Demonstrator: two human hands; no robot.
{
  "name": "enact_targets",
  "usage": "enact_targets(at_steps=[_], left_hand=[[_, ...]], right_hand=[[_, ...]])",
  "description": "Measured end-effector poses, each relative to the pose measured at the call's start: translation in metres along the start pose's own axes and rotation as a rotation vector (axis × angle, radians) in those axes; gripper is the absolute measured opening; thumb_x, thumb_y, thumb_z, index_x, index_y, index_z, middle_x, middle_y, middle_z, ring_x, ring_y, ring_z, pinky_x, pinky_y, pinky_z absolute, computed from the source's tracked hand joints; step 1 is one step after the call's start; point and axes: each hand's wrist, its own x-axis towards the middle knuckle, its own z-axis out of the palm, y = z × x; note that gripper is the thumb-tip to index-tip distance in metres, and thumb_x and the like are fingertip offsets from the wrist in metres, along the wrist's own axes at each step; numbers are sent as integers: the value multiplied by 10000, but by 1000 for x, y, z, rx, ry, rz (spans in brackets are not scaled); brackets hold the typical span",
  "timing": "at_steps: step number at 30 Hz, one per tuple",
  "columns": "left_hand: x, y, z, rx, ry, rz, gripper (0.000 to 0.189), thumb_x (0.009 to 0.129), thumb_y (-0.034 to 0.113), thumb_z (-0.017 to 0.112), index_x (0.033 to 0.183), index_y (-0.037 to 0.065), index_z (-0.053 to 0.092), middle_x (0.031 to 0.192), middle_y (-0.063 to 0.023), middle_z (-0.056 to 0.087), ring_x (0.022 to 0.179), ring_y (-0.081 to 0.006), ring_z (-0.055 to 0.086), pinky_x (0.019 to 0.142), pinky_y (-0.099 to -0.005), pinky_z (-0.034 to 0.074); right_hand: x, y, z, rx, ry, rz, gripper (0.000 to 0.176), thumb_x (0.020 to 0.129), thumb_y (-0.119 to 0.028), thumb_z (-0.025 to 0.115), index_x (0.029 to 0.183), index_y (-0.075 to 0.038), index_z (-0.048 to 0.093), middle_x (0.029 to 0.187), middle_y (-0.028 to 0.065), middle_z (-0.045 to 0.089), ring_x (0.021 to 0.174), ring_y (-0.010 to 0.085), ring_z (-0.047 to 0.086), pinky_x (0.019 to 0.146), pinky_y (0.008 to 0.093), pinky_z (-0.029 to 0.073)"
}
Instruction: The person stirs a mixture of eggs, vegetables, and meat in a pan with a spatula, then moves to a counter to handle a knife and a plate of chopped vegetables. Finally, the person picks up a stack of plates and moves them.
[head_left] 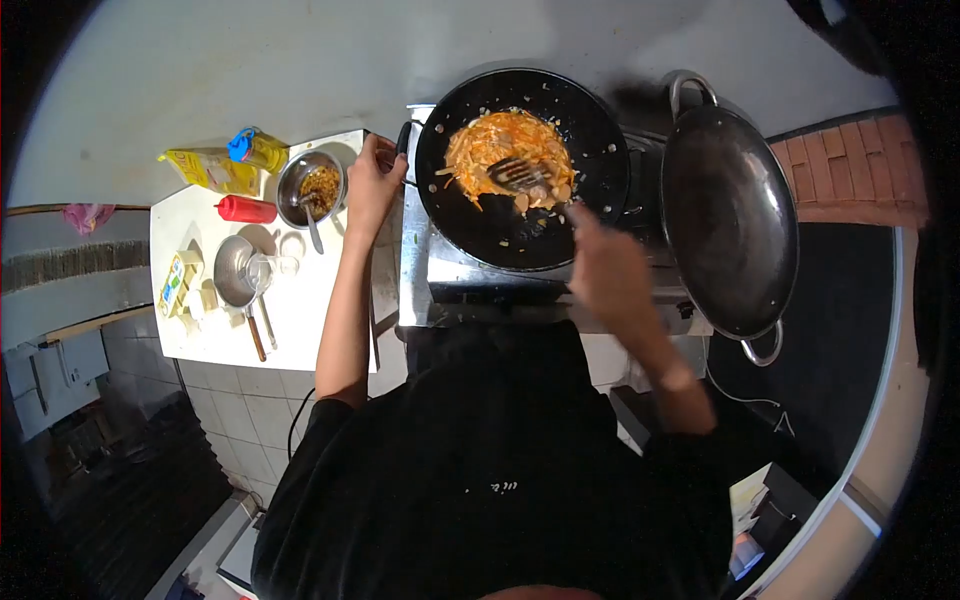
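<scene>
A black wok [520, 250] sits on the stove [480, 275] in front of me. In it lies a shredded orange and pale food mix [505, 140] with sliced round pieces, and small bits cling to the wok's sides. My left hand [375, 178] is closed at the wok's black handle [403, 138] on the left. On the other side, my right hand [608, 265], smeared by motion, grips a slotted spatula [518, 174]. The spatula's dark head rests in the food; most of its handle is blurred or hidden by the hand.
Right of the stove stands a larger empty wok [730, 220] with two metal loop handles. A white table [320, 300] at left carries a metal bowl [297, 215] of food with a spoon, a saucepan [233, 272], a red bottle [246, 209], a blue-capped bottle [262, 150] and a yellow packet [218, 172].
</scene>
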Motion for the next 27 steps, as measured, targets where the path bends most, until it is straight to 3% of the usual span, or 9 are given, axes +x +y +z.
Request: enact_targets(at_steps=[2, 4, 6, 10, 13, 16, 20, 23, 27], left_hand=[[2, -5, 1, -29, 7, -5, 206, 842, 114, 681, 973, -13, 586, 769, -128, 690, 690, -189, 673, 680, -322, 520], [2, -3, 2, -32, 44, 17, 211, 837, 116, 686, 972, -16, 593, 768, -121, 691, 697, -186, 675, 683, -315, 522], [-1, 2, 0, -63, 11, -43, 198, 835, 108, 683, 964, -17, 599, 765, -116, 689, 692, -186, 671, 682, -310, 521], [-1, -5, 3, -120, 24, -54, 187, 836, 93, 681, 961, -23, 606, 752, -117, 681, 669, -173, 652, 659, -311, 514], [-2, -3, 3, -149, 50, -39, 194, 832, 83, 688, 966, -38, 615, 744, -111, 671, 639, -161, 617, 645, -301, 504], [-2, -2, 0, -137, 54, -53, 190, 832, 91, 691, 955, -35, 620, 734, -106, 664, 645, -163, 616, 647, -302, 502], [0, -2, 2, -110, 24, -50, 202, 831, 96, 689, 965, -39, 619, 749, -112, 670, 659, -180, 629, 655, -312, 505], [1, -2, 4, -132, 18, -96, 210, 834, 92, 687, 976, -45, 614, 766, -119, 675, 671, -162, 630, 664, -304, 506], [0, 0, 3, -118, 33, -84, 208, 838, 92, 689, 975, -45, 613, 772, -111, 676, 671, -155, 625, 666, -299, 506]], right_hand=[[15, 13, -33, -55, 107, -46, 403, 836, -53, 556, 1238, -54, 582, 802, 257, 654, 755, 468, 655, 701, 531, 551], [39, 13, -78, -23, 119, -42, 288, 820, -36, 545, 1091, -10, 638, 903, 291, 658, 831, 475, 656, 744, 541, 544], [76, 32, -89, -213, 209, -155, 216, 809, -43, 548, 985, 14, 659, 906, 308, 657, 892, 470, 652, 796, 522, 540], [142, 28, -76, -334, 17, -126, 223, 808, -56, 557, 981, 30, 670, 872, 331, 643, 908, 453, 651, 813, 500, 530], [160, 32, -46, -52, -149, -308, 242, 837, -190, 660, 963, 15, 692, 915, 252, 678, 879, 422, 661, 766, 483, 518], [148, 30, -58, -10, -203, -479, 245, 854, -230, 677, 1000, -36, 709, 912, 195, 695, 871, 405, 661, 789, 472, 514], [158, 13, -106, -352, -24, -676, 233, 867, -211, 675, 1075, -109, 700, 888, 172, 677, 880, 392, 620, 768, 472, 476], [193, 14, -107, -329, 159, -802, 251, 856, -220, 680, 1081, -112, 701, 874, 173, 674, 858, 378, 622, 751, 470, 485], [209, -2, -81, -356, -104, -777, 228, 855, -193, 662, 1063, -110, 705, 849, 166, 683, 825, 373, 644, 727, 476, 510]])
